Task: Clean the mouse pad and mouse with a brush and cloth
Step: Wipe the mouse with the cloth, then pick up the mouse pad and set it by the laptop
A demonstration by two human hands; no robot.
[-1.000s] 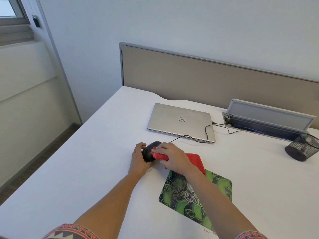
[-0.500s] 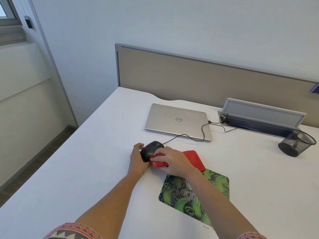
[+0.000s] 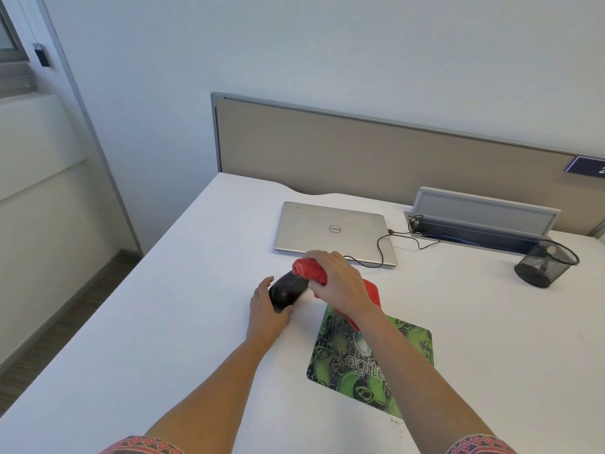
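Observation:
A black wired mouse (image 3: 288, 290) lies on the white desk (image 3: 163, 322), just left of a green patterned mouse pad (image 3: 370, 362). My left hand (image 3: 266, 311) grips the mouse's near end, fingers curled round its left side. My right hand (image 3: 337, 283) clutches a bunched red cloth (image 3: 309, 271) and holds it at the mouse's far end. The rest of the cloth trails under my right wrist onto the pad's far corner. No brush is in view.
A shut silver laptop (image 3: 330, 229) lies behind the hands, the mouse cable (image 3: 381, 253) looping across its right edge to an open cable tray (image 3: 474, 224). A black mesh pen cup (image 3: 545, 263) stands at the right. A beige partition backs the desk.
My right hand has slid the red cloth from the mouse's near side up to its far end, baring more of the black top. The left hand keeps its grip. The camera has shifted slightly.

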